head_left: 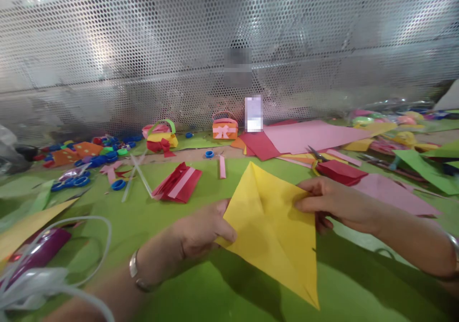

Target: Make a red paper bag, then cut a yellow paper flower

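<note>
A yellow sheet of paper (267, 226) with creases across it is held up above the green table top. My left hand (206, 229) grips its left corner, thumb on the front face and the other fingers behind. On the right edge, my right hand (328, 202) pinches the paper, with its lower fingers partly hidden behind the sheet. Just beyond lies a folded red paper piece with a pink strip (181, 183). Beside it is a small pink paper strip (222, 166).
Scissors (315, 154) lie among red and pink sheets (311, 135) at right. Small paper baskets (224, 130) stand along a perforated metal panel (179, 49). A purple glue gun (41, 255) with a white cable is at left, near glue sticks (141, 176) and blue rings (117, 184).
</note>
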The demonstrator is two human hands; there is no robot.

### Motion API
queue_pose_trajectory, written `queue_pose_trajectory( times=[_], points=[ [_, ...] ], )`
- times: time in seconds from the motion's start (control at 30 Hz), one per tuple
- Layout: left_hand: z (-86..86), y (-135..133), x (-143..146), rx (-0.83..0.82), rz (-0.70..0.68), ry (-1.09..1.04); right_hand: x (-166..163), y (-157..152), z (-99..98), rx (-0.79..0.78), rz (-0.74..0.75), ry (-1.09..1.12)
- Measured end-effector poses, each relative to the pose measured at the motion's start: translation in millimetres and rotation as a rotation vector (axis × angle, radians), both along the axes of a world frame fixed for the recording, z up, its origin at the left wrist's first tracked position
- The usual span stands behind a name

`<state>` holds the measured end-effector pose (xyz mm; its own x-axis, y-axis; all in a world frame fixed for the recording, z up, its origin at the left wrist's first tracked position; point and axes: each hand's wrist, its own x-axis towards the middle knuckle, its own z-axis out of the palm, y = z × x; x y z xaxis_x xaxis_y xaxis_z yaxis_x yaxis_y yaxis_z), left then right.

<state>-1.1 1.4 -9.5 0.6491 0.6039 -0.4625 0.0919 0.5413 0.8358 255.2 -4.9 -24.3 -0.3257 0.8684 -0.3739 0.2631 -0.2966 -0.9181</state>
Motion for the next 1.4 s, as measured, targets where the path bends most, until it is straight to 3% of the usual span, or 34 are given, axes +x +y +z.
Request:
queue_pose_trajectory(
  times=[0.23,0.37,0.6,0.8,1.0,1.17,1.33,1.4],
  points=[
    [-5.3,13,-14,-0.136,-0.059,-0.272,-4,1,-1.2,-0.136,-0.157,0.170],
    [-8.2,5,-3,-0.323,-0.064,-0.067,-11,-7,1.7,-0.128,-0.061,0.149],
    [-5.6,-7,5,-0.327,-0.158,0.054,-10,-11,0.1,-0.045,0.022,0.131],
    [-3.8,-9,5,-0.224,-0.171,0.158,-8,-7,8.2,0.145,-0.053,-0.045],
    [2.6,-20,13,-0.018,-0.259,0.273,-34,-27,18.8,0.486,0.342,-0.504],
    [7.7,-23,17,0.276,-0.331,0.437,-42,-33,13.1,0.429,0.397,-0.524],
    [9.2,-27,20,0.437,-0.368,0.534,-42,-33,16.5,0.637,0.531,-0.541],
    [11.2,-25,19,0.445,-0.407,0.542,-35,-30,22.3,0.627,0.554,-0.544]
  ],
)
